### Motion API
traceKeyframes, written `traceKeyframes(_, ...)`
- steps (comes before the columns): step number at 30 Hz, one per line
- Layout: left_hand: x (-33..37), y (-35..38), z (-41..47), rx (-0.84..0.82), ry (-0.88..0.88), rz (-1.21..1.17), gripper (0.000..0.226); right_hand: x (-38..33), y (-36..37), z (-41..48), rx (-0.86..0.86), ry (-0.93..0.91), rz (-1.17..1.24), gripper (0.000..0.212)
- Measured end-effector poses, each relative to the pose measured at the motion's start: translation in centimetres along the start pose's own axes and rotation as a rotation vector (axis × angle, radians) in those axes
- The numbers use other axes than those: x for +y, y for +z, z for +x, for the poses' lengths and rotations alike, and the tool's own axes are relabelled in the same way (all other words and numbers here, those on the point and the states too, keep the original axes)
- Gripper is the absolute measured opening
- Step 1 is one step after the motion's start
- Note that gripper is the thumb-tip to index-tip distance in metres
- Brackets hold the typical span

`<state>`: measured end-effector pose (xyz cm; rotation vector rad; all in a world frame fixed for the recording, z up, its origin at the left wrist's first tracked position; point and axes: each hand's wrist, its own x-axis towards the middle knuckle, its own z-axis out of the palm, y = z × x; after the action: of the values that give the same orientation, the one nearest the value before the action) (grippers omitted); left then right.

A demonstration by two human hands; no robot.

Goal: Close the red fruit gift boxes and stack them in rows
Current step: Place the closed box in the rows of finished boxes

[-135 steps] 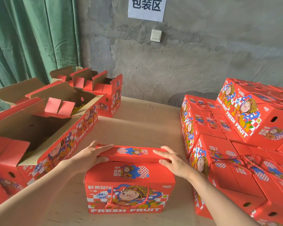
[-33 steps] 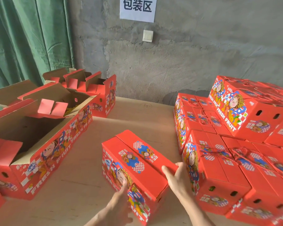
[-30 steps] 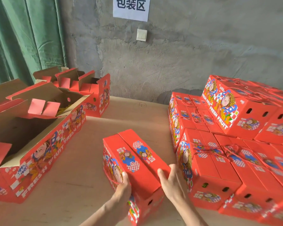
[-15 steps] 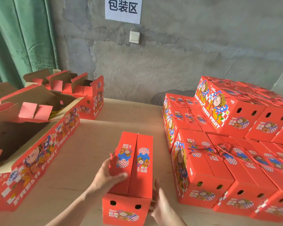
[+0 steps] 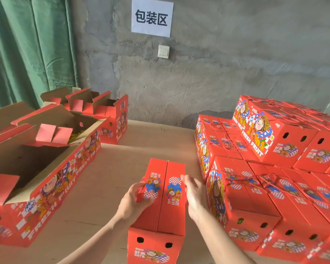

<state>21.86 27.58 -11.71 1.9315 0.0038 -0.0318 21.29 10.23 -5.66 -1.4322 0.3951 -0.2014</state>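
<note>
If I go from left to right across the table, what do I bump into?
open box → left hand, holding the middle box's edge → closed box → right hand, fingers straight → pile of closed boxes
</note>
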Motion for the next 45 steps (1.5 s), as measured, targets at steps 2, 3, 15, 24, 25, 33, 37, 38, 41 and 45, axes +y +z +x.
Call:
traceKeyframes(2,0.6,0.1,1.1,0.043,-0.028,0.01,0.035,-2.6,0.9,-0.7,-0.159,-0.136,-0.035,0.021)
traceKeyframes(3,0.7,0.2,1.5,0.065,-0.04,0.057,0.028,-3.7,1.4,-0.8,-0.24,-0.192,-0.054,0.02)
traceKeyframes(15,10.6,-1.8,2.6,0.137,0.222,-0.062,0.025,-7.7,3.1,-0.8,-0.416,0.006,-0.168,0.017)
traceKeyframes(24,9.0,-4.7,2.4,0.169,0.263,0.303,0.03,-8.8,4.3,-0.1,-0.426,0.351,0.011,0.024)
traceKeyframes(25,7.6,-4.7,2.3,0.163,0.225,0.334,0.029,-9.2,4.4,0.1,-0.407,0.342,-0.02,0.025)
traceKeyframes(33,3.0,-3.8,0.0,0.018,0.261,0.372,0.02,-12.9,6.4,-0.3,-0.338,0.161,-0.238,0.027)
traceKeyframes(37,5.6,-5.3,-0.2,0.142,0.417,0.19,0.015,-16.5,7.5,-1.2,-0.302,-0.124,-0.231,0.031)
traceKeyframes(38,6.4,-5.8,-0.2,0.167,0.46,0.16,0.013,-17.3,7.8,-1.3,-0.287,-0.205,-0.239,0.032)
traceKeyframes(41,7.5,-6.4,0.2,0.189,0.521,0.146,0.012,-19.2,8.7,-1.0,-0.251,-0.305,-0.25,0.031)
traceKeyframes(45,7.2,-5.0,2.0,0.1,0.42,0.254,0.016,-18.3,8.7,1.2,-0.15,-0.211,-0.318,0.026)
